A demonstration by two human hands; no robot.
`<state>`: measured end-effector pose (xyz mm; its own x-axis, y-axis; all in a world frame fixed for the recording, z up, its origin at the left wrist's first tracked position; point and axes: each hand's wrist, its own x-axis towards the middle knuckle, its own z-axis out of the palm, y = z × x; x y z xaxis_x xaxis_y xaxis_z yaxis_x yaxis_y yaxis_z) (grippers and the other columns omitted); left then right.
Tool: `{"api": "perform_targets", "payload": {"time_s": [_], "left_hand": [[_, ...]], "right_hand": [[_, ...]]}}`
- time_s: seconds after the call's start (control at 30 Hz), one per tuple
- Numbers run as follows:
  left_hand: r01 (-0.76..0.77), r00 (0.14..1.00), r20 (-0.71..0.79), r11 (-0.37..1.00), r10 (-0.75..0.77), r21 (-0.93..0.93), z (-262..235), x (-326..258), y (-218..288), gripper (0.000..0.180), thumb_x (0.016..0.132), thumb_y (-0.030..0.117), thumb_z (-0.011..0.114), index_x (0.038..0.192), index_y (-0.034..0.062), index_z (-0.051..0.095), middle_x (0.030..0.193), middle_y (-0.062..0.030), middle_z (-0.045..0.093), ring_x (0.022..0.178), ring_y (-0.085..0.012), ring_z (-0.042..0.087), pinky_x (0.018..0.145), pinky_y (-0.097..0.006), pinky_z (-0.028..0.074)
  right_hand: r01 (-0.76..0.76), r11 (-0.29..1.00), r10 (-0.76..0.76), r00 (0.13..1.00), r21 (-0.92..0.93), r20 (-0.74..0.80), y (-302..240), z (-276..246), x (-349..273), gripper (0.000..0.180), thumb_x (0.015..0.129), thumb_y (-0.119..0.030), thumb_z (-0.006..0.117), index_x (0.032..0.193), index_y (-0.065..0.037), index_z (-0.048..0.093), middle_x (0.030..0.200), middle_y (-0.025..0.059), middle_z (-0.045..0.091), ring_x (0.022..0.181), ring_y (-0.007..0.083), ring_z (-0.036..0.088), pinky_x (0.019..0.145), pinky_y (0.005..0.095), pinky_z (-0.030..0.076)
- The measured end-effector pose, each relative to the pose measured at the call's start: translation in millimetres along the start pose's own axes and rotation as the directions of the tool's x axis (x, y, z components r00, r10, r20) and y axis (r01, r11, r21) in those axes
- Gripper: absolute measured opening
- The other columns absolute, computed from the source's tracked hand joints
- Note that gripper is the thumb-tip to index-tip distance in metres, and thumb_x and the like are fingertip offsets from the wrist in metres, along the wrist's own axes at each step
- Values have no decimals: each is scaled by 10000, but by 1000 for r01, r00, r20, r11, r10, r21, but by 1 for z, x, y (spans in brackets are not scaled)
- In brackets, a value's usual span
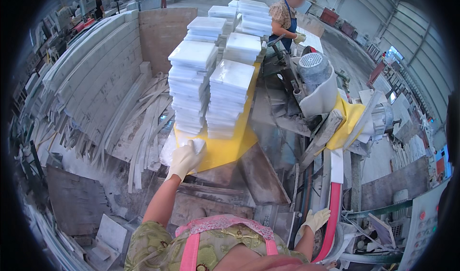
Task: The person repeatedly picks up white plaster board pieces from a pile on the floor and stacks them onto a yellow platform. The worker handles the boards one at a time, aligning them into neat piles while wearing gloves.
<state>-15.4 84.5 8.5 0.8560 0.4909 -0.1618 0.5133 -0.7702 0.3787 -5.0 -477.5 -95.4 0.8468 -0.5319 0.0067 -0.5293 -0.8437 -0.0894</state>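
In a pale glove, my left hand (184, 159) is closed at the front corner of a yellow sheet (218, 152). Something whitish shows at its fingertips; I cannot make out what it is. Beside this hand lies a white slab (167, 148), partly hidden. Just beyond rise tall stacks of white stone tiles, the nearest being the right front stack (230, 91) and the left front stack (191, 74). My right hand (316, 219), gloved too, is open with fingers stretched out beside a red belt (333, 213). A white strip of stone (337, 165) lies farther up that belt.
A machine with a round motor (310, 62) and a yellow cover (346, 120) stands at the right. Beyond it is a co-worker (285, 21) in a blue apron. Long stone strips (151, 122) lie at left by a slab wall (100, 64). A control panel (424, 223) sits lower right.
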Motion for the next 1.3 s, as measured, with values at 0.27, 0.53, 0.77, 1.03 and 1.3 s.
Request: {"api": "perform_targets", "payload": {"time_s": [0.27, 0.53, 0.77, 1.03, 1.3], "left_hand": [[4, 1000, 14, 1000, -4, 3, 0, 1, -1, 775, 925, 638, 485, 1223, -73, 555, 943, -295, 714, 895, -438, 708, 816, -493, 542], [-20, 1000, -13, 1000, 20, -13, 0, 0, -2, 756, 932, 629, 482, 1207, -71, 567, 954, -288, 716, 901, -437, 707, 825, -492, 539], [8, 1000, 13, 1000, -7, -15, -2, -1, 0, 783, 946, 663, 418, 1189, -62, 591, 952, -288, 714, 912, -439, 703, 832, -486, 542], [-20, 1000, -5, 1000, 20, -14, -2, -1, 0, 802, 950, 680, 406, 1170, -69, 593, 909, -290, 713, 887, -448, 703, 822, -504, 539], [-7, 1000, 11, 1000, 7, -29, -2, -2, 0, 799, 936, 669, 439, 1187, -78, 574, 936, -304, 710, 904, -449, 702, 831, -496, 537]], "right_hand": [[23, 998, -23, 1000, 53, -2, -2, -4, -2, 922, 882, -239, 702, 1559, 97, 173, 1647, 287, 153, 1544, 387, 141, 1269, 424, 105], [31, 998, -29, 999, 59, -45, -4, 3, -5, 946, 867, -257, 713, 1561, 91, 171, 1647, 284, 162, 1541, 391, 146, 1267, 430, 96], [12, 999, -12, 1000, 46, 10, -8, -2, -6, 935, 861, -248, 691, 1548, 119, 173, 1645, 300, 148, 1542, 403, 126, 1263, 452, 73], [-14, 1000, 14, 999, -15, -53, 0, 19, 2, 976, 868, -318, 721, 1586, 35, 162, 1666, 233, 161, 1547, 369, 151, 1267, 433, 100], [39, 999, -37, 997, 22, -70, -1, 17, -4, 920, 890, -295, 684, 1580, 44, 178, 1668, 246, 129, 1551, 374, 123, 1267, 437, 73]]}}
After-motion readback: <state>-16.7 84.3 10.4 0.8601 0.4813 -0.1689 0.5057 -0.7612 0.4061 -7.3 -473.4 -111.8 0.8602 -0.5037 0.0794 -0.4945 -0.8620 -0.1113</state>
